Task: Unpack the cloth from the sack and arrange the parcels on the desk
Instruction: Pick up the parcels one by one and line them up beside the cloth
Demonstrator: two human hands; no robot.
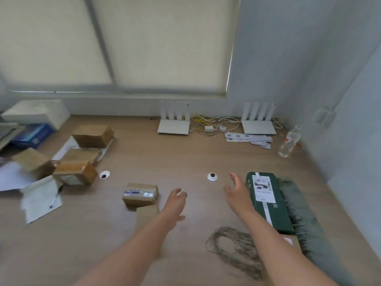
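Note:
My left hand hovers over the wooden desk with relaxed fingers, holding nothing, just right of a small taped cardboard parcel and a plain brown parcel. My right hand is open beside the left edge of a long green box with a white label. That green box lies on a folded green-grey fringed cloth. A loose tangle of twine lies near my right forearm. Several brown parcels sit grouped at the left.
Two white routers with cables stand at the back by the wall. A water bottle is at the right. Papers and a pen lie at the left, a white box behind. Two cable grommets sit mid-desk.

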